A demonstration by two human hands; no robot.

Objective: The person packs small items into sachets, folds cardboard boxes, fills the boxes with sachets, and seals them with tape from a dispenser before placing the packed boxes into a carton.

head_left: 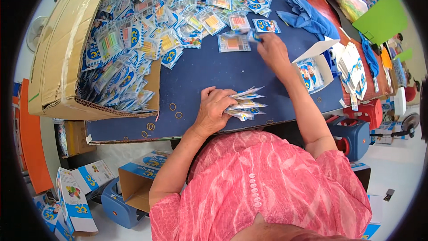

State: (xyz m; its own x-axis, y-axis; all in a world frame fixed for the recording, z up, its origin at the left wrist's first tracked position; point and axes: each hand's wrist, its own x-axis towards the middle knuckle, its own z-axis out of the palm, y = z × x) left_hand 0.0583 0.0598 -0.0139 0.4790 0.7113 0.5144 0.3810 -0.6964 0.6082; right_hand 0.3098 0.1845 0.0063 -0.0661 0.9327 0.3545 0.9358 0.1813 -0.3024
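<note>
My left hand (212, 110) is closed round a stack of small sachets (246, 103) near the table's front edge. Their ends stick out to the right of the fingers. My right hand (273, 52) reaches forward, its thumb and fingers pinching a blue-and-white sachet (254, 35) that is blurred by motion. Just left of it lies a flat sachet (234, 43) with an orange-brown window. A blue printed sachet (266, 26) lies farther away. Behind these spreads a heap of sachets (169, 40), clear and blue-edged, with coloured sticks inside, spilling from a cardboard box (67, 49).
A small white carton (327, 73) with packets inside stands right of my right forearm. Flattened white cartons (352, 69) and a blue cloth (307, 15) lie beyond. Rubber bands (150, 126) lie along the dark blue tabletop's (200, 71) front edge. A blue stool (352, 138) stands at right.
</note>
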